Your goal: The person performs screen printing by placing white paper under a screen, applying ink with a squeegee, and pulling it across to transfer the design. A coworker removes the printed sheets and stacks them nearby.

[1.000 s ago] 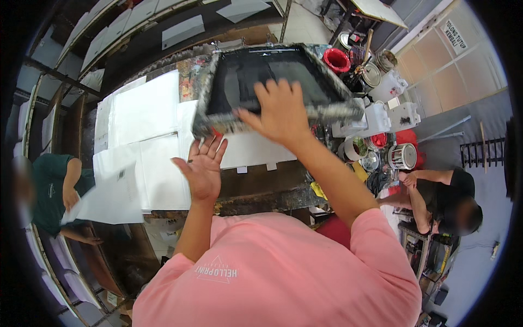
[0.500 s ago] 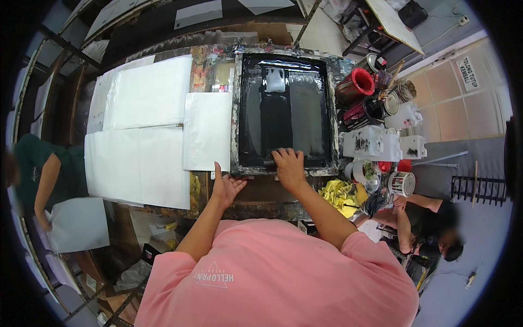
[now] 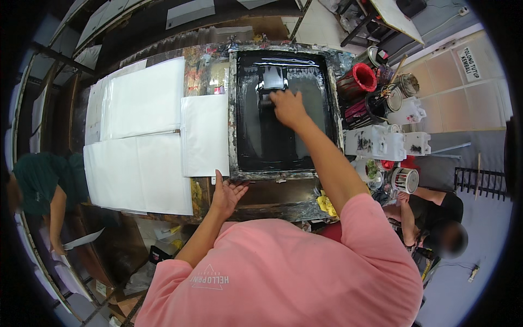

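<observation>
The screen frame [image 3: 233, 125] points lengthwise ahead, the left hand [image 3: 226, 196] spread, the right hand [image 3: 291, 110] curled, hold unclear.

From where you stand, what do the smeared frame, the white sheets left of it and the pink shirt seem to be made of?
Frame: wood or metal; the crusty smears hide which. White sheets: probably paper, smooth and matte, lying flat with crisp edges, though plastic is possible. Pink shirt: matte fabric, creasing in soft folds.
</observation>
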A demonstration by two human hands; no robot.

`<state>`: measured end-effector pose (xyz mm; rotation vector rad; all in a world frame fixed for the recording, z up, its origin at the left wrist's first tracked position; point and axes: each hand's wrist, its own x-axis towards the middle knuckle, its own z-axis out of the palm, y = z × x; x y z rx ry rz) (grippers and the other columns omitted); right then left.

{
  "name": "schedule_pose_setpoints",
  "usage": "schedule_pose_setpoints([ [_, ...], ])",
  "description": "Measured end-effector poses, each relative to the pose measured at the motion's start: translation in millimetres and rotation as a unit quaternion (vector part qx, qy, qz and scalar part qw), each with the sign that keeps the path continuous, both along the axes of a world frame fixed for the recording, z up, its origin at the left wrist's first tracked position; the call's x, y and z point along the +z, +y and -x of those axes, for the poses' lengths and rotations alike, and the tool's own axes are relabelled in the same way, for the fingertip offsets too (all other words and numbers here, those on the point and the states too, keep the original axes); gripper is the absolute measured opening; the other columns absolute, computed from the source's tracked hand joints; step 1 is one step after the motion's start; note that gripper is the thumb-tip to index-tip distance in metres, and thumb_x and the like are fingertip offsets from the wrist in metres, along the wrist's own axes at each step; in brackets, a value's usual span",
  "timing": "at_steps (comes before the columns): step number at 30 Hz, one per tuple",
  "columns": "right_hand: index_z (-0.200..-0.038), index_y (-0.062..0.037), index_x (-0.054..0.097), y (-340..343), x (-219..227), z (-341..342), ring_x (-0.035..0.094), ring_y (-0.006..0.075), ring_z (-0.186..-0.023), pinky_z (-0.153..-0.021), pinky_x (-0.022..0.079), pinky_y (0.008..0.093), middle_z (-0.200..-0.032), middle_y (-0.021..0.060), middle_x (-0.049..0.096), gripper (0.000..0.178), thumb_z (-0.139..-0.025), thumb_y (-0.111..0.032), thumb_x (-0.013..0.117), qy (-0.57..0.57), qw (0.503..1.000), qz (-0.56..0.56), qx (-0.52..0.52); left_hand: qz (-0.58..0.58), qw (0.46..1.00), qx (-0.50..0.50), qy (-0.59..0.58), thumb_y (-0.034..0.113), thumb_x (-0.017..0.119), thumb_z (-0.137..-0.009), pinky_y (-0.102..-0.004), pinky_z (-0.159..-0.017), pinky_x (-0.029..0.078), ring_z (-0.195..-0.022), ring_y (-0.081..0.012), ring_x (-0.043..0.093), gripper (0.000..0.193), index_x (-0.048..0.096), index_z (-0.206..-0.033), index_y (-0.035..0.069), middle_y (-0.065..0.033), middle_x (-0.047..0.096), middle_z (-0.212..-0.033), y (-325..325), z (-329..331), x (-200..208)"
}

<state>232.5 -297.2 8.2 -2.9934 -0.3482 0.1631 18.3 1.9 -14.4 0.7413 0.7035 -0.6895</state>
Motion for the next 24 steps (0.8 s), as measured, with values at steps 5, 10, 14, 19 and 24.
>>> schedule_pose_setpoints([
  [5,-0.131,-0.0093,0.063,9,44,124,0.063,0.0337,-0.119,-0.097,0.047,0.0561,-0.122,0.0117,0.068,0.039,-0.094,-0.023,0.070,0.050,0.998,0.009,0.030,-0.033,0.997,0.007,-0.066,0.082,0.042,-0.102,-0.0472,-0.117,0.050,-0.134,-0.0361,0.062,0.104,0.032,-0.155,-0.007,-0.0241,0.057,-0.144,-5,7,29],
  [10,-0.122,-0.0047,0.064,22,142,171,0.061,0.0343,-0.111,-0.090,0.046,0.0507,-0.113,0.0149,0.064,0.057,-0.093,-0.053,0.073,-0.045,0.997,-0.055,-0.002,0.001,0.985,0.039,-0.168,0.077,0.038,-0.106,-0.0515,-0.122,0.046,-0.138,-0.0404,0.059,0.094,0.040,-0.147,-0.007,-0.0310,0.058,-0.143,-2,-7,99],
  [14,-0.101,-0.0058,0.070,21,208,121,0.058,0.0326,-0.096,-0.091,0.037,0.0489,-0.095,0.0121,0.062,0.052,-0.095,-0.057,0.070,-0.304,0.949,-0.089,0.003,0.209,0.908,0.049,-0.359,0.066,0.036,-0.112,-0.0536,-0.130,0.033,-0.154,-0.0415,0.043,0.082,0.042,-0.154,-0.004,-0.0299,0.042,-0.164,-5,-45,153],
  [19,-0.090,-0.0065,0.074,20,246,76,0.062,0.0293,-0.090,-0.091,0.038,0.0485,-0.087,0.0094,0.067,0.056,-0.096,-0.062,0.068,-0.360,0.931,-0.061,-0.010,-0.610,0.576,-0.233,-0.491,0.058,0.059,-0.106,-0.0630,-0.131,0.016,-0.163,-0.0513,0.016,0.083,0.032,-0.171,0.013,-0.0270,0.033,-0.171,9,-71,80],
  [24,-0.092,-0.0050,0.077,17,269,51,0.066,0.0290,-0.089,-0.088,0.040,0.0475,-0.089,0.0106,0.072,0.059,-0.096,-0.063,0.068,-0.345,0.936,-0.065,-0.025,-0.769,0.392,-0.392,-0.318,0.088,0.047,-0.094,-0.0802,-0.122,-0.003,-0.164,-0.0538,0.004,0.108,0.028,-0.173,0.016,-0.0374,0.017,-0.173,45,-4,-3],
])
